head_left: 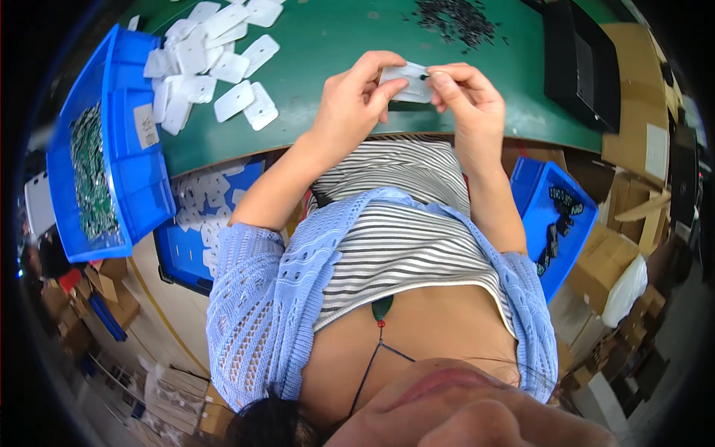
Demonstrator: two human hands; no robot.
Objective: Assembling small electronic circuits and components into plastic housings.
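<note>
Above the near edge of the green table, my left hand (356, 95) grips a translucent white plastic cover (410, 91) between thumb and fingers. My right hand (469, 93) is closed in a pinch at the cover's right end. A small black piece (424, 77) shows at its fingertips, against the cover; whether it sits in the cover I cannot tell. Loose white covers (232, 67) lie heaped on the table to the left. Beyond my hands, at the far side, is a scattered pile of small black pieces (460, 21).
A blue bin (138, 179) of green circuit boards stands at the left edge. Below it, a blue tray (175, 249) holds white parts. At the right are a black box (581, 67), a blue bin (530, 182) with black parts and cardboard boxes (633, 97). The green table (320, 37) has a curved-looking near edge.
</note>
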